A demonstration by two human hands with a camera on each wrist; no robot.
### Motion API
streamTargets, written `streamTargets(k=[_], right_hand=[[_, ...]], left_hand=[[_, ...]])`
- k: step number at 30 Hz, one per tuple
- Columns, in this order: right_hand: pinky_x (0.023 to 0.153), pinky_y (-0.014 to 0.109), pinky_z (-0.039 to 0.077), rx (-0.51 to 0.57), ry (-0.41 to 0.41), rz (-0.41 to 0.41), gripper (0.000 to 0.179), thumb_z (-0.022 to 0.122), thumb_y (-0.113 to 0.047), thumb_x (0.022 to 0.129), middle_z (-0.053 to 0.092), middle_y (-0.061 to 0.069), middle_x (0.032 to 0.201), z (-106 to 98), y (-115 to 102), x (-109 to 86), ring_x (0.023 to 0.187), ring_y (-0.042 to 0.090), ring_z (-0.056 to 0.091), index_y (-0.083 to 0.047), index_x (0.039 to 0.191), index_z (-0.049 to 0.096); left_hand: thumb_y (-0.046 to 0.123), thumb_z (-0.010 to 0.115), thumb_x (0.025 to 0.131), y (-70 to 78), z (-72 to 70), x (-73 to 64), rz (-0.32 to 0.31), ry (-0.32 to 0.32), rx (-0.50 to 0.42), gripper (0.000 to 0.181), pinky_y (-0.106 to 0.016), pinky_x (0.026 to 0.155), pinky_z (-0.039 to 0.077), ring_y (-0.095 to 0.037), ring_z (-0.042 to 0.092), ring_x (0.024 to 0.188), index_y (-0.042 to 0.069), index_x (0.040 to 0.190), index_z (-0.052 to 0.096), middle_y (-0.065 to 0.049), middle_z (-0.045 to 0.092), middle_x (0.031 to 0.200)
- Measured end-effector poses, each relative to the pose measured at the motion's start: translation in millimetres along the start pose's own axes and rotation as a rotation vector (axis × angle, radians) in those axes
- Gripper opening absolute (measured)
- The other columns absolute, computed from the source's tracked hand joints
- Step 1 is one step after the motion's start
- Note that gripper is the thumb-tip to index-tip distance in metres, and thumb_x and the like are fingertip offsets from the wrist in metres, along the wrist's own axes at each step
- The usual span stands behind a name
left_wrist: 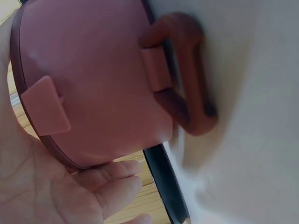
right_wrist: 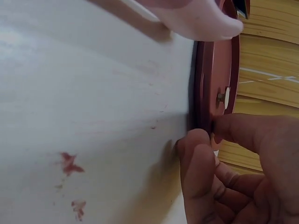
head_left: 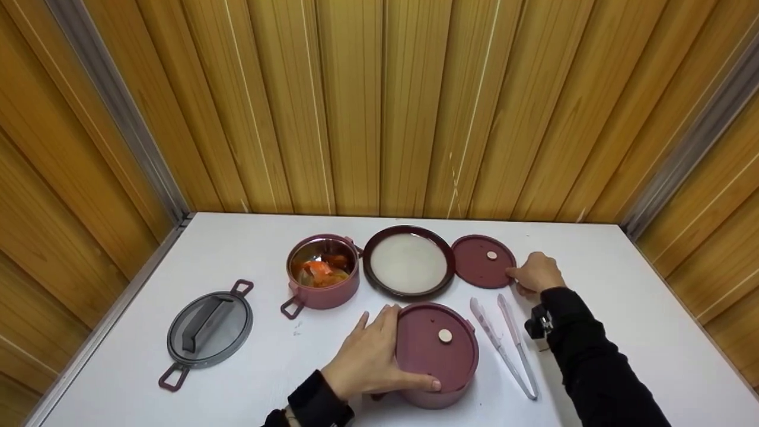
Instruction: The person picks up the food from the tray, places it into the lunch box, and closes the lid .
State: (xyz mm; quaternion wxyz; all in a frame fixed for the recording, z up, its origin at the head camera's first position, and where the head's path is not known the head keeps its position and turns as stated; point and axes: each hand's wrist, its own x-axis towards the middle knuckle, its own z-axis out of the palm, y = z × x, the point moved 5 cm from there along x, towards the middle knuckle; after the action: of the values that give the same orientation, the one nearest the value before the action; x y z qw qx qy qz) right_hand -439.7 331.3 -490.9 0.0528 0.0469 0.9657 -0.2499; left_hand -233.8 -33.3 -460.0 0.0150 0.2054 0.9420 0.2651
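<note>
My left hand (head_left: 370,356) spans the left side of a dusty-pink pot (head_left: 436,398) topped by a maroon lid (head_left: 424,350) with a pale round knob. The thumb lies along the front rim and the fingers curve round the back left. In the left wrist view, the pot's loop handle (left_wrist: 189,74) and side clip (left_wrist: 46,106) show. At the back right, my right hand (head_left: 538,273) pinches the right edge of a second maroon lid (head_left: 479,267), which lies close over the table. In the right wrist view, thumb and index finger meet at that lid's rim (right_wrist: 201,102).
A brown-rimmed plate (head_left: 409,292) sits between the second lid and an uncovered pink pot (head_left: 326,296) containing orange and yellow food pieces (head_left: 320,273). Tongs (head_left: 516,350) lie spread right of the lidded pot. A grey strainer-like lid (head_left: 210,332) with two loop handles lies left. Wood-patterned walls enclose the table.
</note>
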Motion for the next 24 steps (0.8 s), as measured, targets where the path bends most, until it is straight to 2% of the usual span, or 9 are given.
streamTargets(k=[3, 5, 6, 9, 12, 15, 18, 24], right_hand=[[0.080, 0.038, 0.059, -0.007, 0.005, 0.004, 0.045, 0.079, -0.040, 0.097, 0.073, 0.004, 0.061, 20, 44, 46.8, 0.064, 0.019, 0.073, 0.005, 0.096, 0.074], [0.084, 0.041, 0.060, -0.006, 0.010, -0.009, 0.052, 0.078, -0.044, 0.096, 0.077, 0.012, 0.074, 29, 65, 68.9, 0.075, 0.025, 0.075, 0.007, 0.103, 0.073], [0.085, 0.044, 0.061, -0.005, 0.006, -0.010, 0.054, 0.077, -0.046, 0.096, 0.079, 0.017, 0.082, 31, 71, 75.6, 0.080, 0.028, 0.076, 0.008, 0.104, 0.074], [0.089, 0.049, 0.061, -0.015, 0.018, -0.008, 0.057, 0.074, -0.050, 0.096, 0.077, 0.028, 0.097, 30, 78, 80.0, 0.090, 0.034, 0.075, 0.007, 0.102, 0.073], [0.090, 0.047, 0.061, -0.003, 0.000, 0.006, 0.056, 0.070, -0.056, 0.096, 0.078, 0.025, 0.095, 29, 83, 81.3, 0.089, 0.033, 0.076, 0.000, 0.092, 0.074], [0.086, 0.040, 0.060, 0.015, -0.021, 0.016, 0.053, 0.068, -0.055, 0.097, 0.079, 0.017, 0.082, 26, 78, 73.5, 0.081, 0.028, 0.078, -0.004, 0.085, 0.074], [0.077, 0.031, 0.057, 0.039, -0.025, 0.030, 0.045, 0.066, -0.047, 0.098, 0.076, 0.008, 0.071, 19, 59, 53.0, 0.070, 0.020, 0.074, -0.005, 0.083, 0.075], [0.054, 0.019, 0.053, 0.226, -0.056, 0.040, 0.032, 0.062, -0.019, 0.103, 0.069, -0.005, 0.057, -13, -3, -14.6, 0.053, 0.004, 0.066, 0.007, 0.093, 0.078]], left_hand=[[0.085, 0.087, 0.071, 0.2, 0.4, 0.4, 0.002, -0.001, -0.008, 0.137, -0.066, 0.133, 0.034, -0.040, 0.056, 0.152, -0.002, 0.165, 0.039, -0.022, 0.052, 0.166], [0.084, 0.087, 0.071, -0.1, 0.7, 0.7, 0.003, -0.004, -0.016, 0.136, -0.067, 0.133, 0.034, -0.040, 0.056, 0.152, -0.002, 0.165, 0.038, -0.022, 0.052, 0.166], [0.084, 0.087, 0.071, -0.1, 0.7, 0.7, 0.003, -0.005, -0.018, 0.136, -0.067, 0.133, 0.034, -0.040, 0.056, 0.152, -0.002, 0.165, 0.038, -0.022, 0.052, 0.167], [0.084, 0.087, 0.072, -0.5, 0.5, 0.6, 0.002, -0.006, -0.021, 0.136, -0.067, 0.133, 0.034, -0.040, 0.056, 0.152, -0.002, 0.165, 0.038, -0.022, 0.052, 0.167], [0.084, 0.087, 0.072, -0.6, 0.7, 0.5, 0.001, -0.009, -0.023, 0.136, -0.067, 0.133, 0.033, -0.041, 0.055, 0.153, -0.001, 0.166, 0.037, -0.022, 0.051, 0.167], [0.084, 0.087, 0.072, -0.5, 0.5, -0.1, 0.010, -0.002, -0.021, 0.135, -0.067, 0.133, 0.033, -0.041, 0.056, 0.152, -0.001, 0.166, 0.038, -0.022, 0.052, 0.167], [0.084, 0.086, 0.073, -0.1, 0.0, -0.8, 0.025, 0.014, -0.019, 0.134, -0.068, 0.131, 0.035, -0.040, 0.059, 0.149, -0.001, 0.164, 0.039, -0.020, 0.054, 0.165], [0.084, 0.086, 0.072, 0.1, 0.0, -1.0, 0.034, 0.028, -0.009, 0.133, -0.068, 0.131, 0.036, -0.041, 0.061, 0.147, 0.000, 0.164, 0.039, -0.021, 0.055, 0.164]])
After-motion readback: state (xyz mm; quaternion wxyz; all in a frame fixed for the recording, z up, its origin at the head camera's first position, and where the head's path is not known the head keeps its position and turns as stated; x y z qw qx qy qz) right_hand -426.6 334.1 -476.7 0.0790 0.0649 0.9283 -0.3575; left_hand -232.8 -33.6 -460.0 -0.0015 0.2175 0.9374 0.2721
